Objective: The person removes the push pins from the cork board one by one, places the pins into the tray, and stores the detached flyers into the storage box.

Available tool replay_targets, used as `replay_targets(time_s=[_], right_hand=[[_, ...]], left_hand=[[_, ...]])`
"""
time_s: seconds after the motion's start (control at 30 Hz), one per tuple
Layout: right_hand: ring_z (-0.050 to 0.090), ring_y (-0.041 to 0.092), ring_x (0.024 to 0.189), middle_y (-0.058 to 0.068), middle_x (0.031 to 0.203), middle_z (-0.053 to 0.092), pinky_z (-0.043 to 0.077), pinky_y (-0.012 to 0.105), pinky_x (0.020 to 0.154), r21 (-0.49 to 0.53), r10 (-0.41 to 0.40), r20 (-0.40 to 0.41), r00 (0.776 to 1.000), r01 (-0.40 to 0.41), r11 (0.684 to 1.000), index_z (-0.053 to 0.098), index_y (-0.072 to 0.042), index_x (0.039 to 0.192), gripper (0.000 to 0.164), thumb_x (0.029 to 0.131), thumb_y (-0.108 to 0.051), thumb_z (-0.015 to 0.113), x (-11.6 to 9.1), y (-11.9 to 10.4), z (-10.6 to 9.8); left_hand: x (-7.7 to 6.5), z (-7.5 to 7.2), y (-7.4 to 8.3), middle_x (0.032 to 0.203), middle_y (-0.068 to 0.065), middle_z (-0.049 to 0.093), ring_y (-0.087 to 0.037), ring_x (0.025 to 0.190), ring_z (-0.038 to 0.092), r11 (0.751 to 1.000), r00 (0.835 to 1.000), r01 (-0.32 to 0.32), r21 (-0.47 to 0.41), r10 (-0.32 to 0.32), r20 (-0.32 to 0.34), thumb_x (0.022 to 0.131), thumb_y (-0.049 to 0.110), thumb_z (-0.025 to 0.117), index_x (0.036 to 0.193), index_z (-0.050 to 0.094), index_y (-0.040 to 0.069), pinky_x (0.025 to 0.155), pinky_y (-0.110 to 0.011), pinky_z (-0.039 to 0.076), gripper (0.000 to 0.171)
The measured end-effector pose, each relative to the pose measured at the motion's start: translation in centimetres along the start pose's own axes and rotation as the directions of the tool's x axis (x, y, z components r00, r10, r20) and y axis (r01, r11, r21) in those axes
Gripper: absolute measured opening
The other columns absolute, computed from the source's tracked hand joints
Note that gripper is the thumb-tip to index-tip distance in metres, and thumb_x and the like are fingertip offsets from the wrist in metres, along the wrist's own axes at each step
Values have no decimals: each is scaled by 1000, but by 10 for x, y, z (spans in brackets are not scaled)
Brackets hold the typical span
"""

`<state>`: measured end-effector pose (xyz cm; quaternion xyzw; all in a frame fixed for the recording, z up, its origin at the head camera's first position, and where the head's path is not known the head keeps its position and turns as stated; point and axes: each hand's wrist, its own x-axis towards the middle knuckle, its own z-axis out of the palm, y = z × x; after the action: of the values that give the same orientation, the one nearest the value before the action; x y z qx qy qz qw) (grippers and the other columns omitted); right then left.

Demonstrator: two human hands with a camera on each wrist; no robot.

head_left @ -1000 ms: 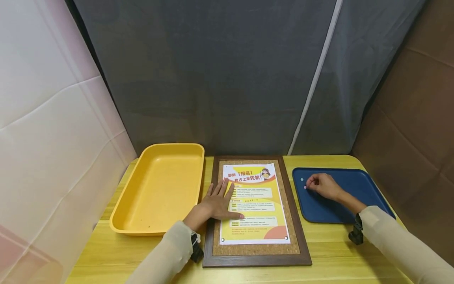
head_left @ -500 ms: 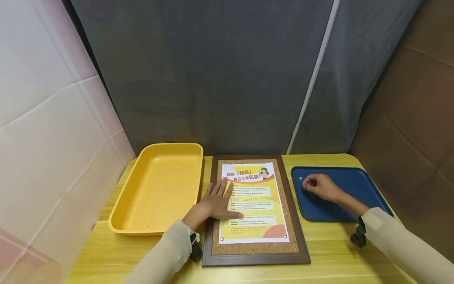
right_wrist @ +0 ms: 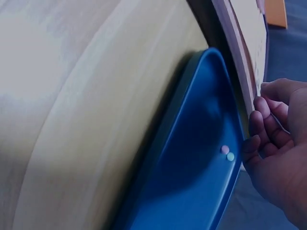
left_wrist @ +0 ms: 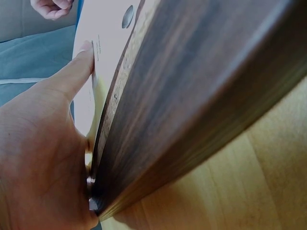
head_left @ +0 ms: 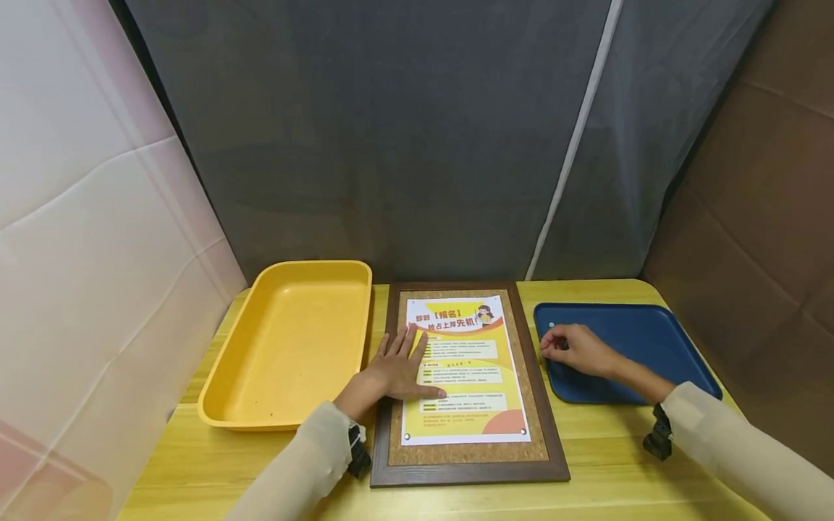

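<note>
My left hand [head_left: 397, 373] lies with fingers spread on a yellow and white printed sheet [head_left: 478, 351]. This sheet rests on a cork board [head_left: 469, 454] in a dark wood frame. Round silver tack heads show at its two lower corners, and one silver tack [left_wrist: 127, 17] appears in the left wrist view. My right hand [head_left: 580, 351] is over the left edge of a blue tray [head_left: 651, 340]. Its fingers are curled with the tips together; whether something small is between them is hidden. A pink dot-like piece [right_wrist: 225, 149] and a pale green one [right_wrist: 230, 156] lie in the tray.
To the left of the board stands a yellow tray [head_left: 300, 340] with raised sides. All sit on a light wooden table [head_left: 612, 456]. A grey curtain [head_left: 365, 145] closes off the back, with draped fabric walls at both sides.
My right hand has shifted left over the blue tray, toward the frame, with its fingers still curled. My left hand stays spread on the sheet.
</note>
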<state>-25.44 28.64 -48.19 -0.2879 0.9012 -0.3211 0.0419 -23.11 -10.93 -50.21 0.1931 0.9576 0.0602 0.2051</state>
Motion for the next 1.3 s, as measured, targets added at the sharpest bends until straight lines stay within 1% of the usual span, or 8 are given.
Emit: replay_targets(time_s=[0.2,0.37,0.53,0.7,0.77,0.93,1.13,1.3], right_hand=[[60,3,75,-6,85,69,51,25,66,43,-59,42,997,57,997,75,-6,97,3,96,-4,77,-1,-12,6],[58,2,73,-8,87,70,50,24,64,61,-66,90,994,61,996,75,-5,101,3,98,-5,75,-4,-21,12],[53,3,70,-10,82,64,46,23,63,77,-84,112,990,76,994,75,-8,99,3,98,-5,75,-4,-27,15],[50,1,68,-12,80,60,45,21,64,78,-129,132,983,120,990,75,-11,96,7,98,-4,75,-7,-34,20],[50,0,70,-11,82,62,46,22,64,87,-160,138,977,149,985,74,-10,96,7,97,-4,75,-9,-38,22],[52,-2,74,-8,83,63,48,21,62,124,-243,160,957,225,967,74,-9,94,6,96,-3,75,-13,-45,30],[53,-3,72,-10,83,63,49,19,62,139,-262,222,939,235,962,75,-10,94,6,95,-4,77,-17,-52,36],[53,-4,72,-10,82,62,49,19,62,156,-292,255,922,259,953,75,-11,94,7,96,-4,77,-21,-55,40]], left_hand=[[3,4,-2,175,-12,-19,-31,162,-18,1000,1000,-1,1,1,-4,88,88,53,171,-4,15,128,-60,-10,125],[-1,1,0,176,-12,-18,-31,163,-17,1000,1000,-6,5,6,2,87,90,51,171,-4,14,128,-60,-9,126],[2,3,0,176,-12,-18,-31,162,-17,1000,1000,1,-7,-1,-11,87,88,55,171,-3,15,127,-61,-10,126],[-7,-5,5,177,-15,-12,-33,164,-12,1000,1000,3,3,-3,-12,88,87,55,172,1,13,129,-61,-6,124],[-13,-10,8,178,-15,-9,-34,164,-9,1000,1000,1,11,-1,-11,88,87,54,172,4,12,129,-60,-4,123],[-15,-12,9,178,-15,-7,-33,165,-8,1000,1000,5,22,-4,-14,88,87,54,172,5,12,130,-58,-4,122],[-13,-12,9,178,-15,-8,-33,165,-7,999,1000,12,48,-11,-14,90,85,54,172,4,13,130,-58,-2,120],[-13,-12,8,178,-16,-7,-34,164,-6,999,1000,5,38,-4,-18,91,84,55,172,5,11,130,-59,-1,120]])
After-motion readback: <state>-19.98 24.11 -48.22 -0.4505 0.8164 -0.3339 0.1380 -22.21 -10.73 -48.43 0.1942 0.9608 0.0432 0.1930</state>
